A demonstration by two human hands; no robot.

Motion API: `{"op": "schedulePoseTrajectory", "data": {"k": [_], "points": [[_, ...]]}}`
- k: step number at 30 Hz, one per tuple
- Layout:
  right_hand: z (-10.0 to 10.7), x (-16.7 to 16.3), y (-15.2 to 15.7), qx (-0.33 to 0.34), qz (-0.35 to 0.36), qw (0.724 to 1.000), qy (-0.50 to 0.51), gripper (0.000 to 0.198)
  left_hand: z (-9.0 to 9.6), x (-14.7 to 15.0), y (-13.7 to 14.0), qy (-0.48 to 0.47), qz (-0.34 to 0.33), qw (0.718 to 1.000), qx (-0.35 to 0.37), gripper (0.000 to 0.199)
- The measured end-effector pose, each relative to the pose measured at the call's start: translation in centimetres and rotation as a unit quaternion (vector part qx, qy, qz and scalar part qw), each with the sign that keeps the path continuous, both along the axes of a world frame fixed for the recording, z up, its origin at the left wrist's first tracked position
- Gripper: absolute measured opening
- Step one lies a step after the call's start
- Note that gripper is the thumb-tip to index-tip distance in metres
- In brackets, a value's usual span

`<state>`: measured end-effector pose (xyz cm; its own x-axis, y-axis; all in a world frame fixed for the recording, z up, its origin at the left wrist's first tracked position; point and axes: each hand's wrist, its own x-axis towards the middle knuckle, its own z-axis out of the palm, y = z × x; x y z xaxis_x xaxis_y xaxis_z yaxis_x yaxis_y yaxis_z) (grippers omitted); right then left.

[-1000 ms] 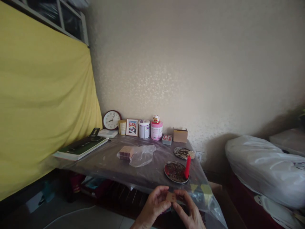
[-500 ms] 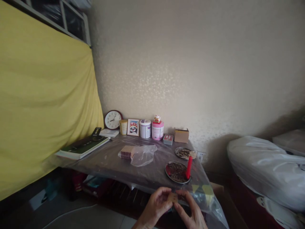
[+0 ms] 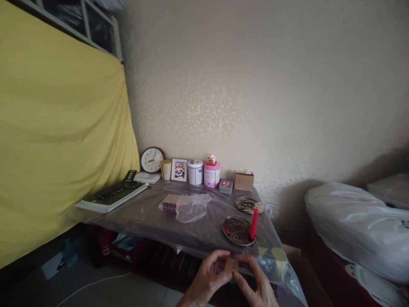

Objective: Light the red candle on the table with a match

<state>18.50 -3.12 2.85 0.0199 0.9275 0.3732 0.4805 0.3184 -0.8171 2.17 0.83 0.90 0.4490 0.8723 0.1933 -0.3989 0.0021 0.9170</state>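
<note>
A small brown matchbox (image 3: 231,265) is held between both hands just off the table's front edge. My left hand (image 3: 209,275) grips its left side with thumb and fingers. On the other side, my right hand (image 3: 255,279) pinches it between thumb and index finger. Beyond the hands, a round metal plate (image 3: 239,244) carries dark burnt bits, with a red candle (image 3: 254,224) upright at its right side. Farther back lies a second plate (image 3: 237,205) with pale sticks on it. A stack of similar small boxes (image 3: 170,204) sits partly in torn clear plastic wrap (image 3: 193,209).
The table (image 3: 140,221) has a clear plastic cover. Along the wall stand a clock (image 3: 152,160), a panda picture (image 3: 179,170), a white tin (image 3: 195,172), a pink tin (image 3: 211,175) and a cardboard box (image 3: 244,181). A green book (image 3: 111,196) lies left; white bags (image 3: 348,226) are at right.
The view has shifted very slightly. Both hands keep the matchbox in nearly the same place, its face turned a little more toward me.
</note>
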Motion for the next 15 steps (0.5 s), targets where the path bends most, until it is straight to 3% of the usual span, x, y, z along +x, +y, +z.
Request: {"op": "schedulePoseTrajectory", "data": {"k": [6, 15], "points": [[0.37, -0.15, -0.16, -0.012, -0.006, 1.0, 0.012, 0.033, 0.55, -0.12, -0.31, -0.015, -0.034, 0.999, -0.006, 0.045], [0.12, 0.0, -0.14, -0.009, 0.009, 1.0, 0.003, 0.033, 0.47, -0.32, -0.24, -0.015, -0.019, 1.0, -0.014, 0.045]]}}
